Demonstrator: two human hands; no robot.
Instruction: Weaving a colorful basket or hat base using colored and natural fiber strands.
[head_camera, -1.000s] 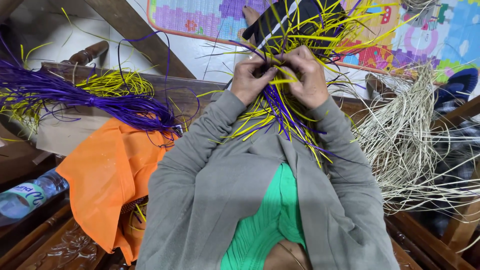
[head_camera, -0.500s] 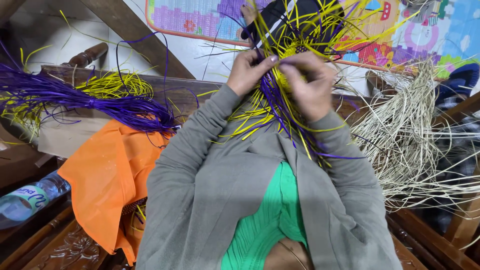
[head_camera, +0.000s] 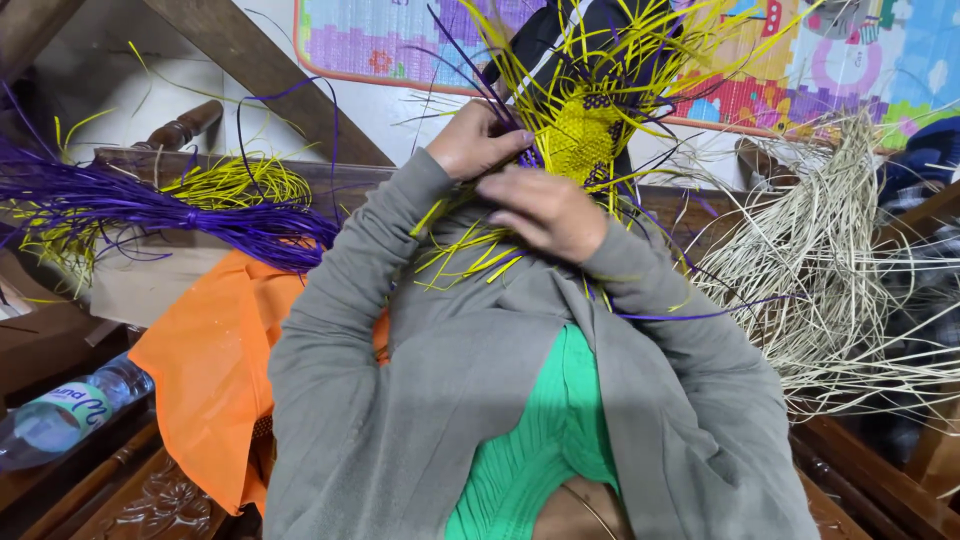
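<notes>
Wooden furniture edges (head_camera: 300, 170) and a bright patterned play mat (head_camera: 400, 45) across the top of the frame, seen from above over grey sleeves and a green top. Upper centre: small woven piece (head_camera: 585, 135), a dense yellow patch with purple strands worked along its lower left edge. Judged early in the weaving: only this compact panel finished, with long loose yellow and purple strips fanning out on every side, unwoven. Left hand (head_camera: 475, 140) at the panel's left edge, fingers curled and pinching purple strands beside the weave. Right hand (head_camera: 545, 210) just below the panel, fingers pressed together and laid flat over the trailing yellow strips; whether anything is pinched beneath cannot be told. Spare material around: purple strip bundle (head_camera: 150, 205) at mid left with a yellow coil (head_camera: 235, 180) behind it, pale straw heap (head_camera: 840, 260) at right, orange cloth (head_camera: 215, 360) and a plastic bottle (head_camera: 70, 415) at lower left.
</notes>
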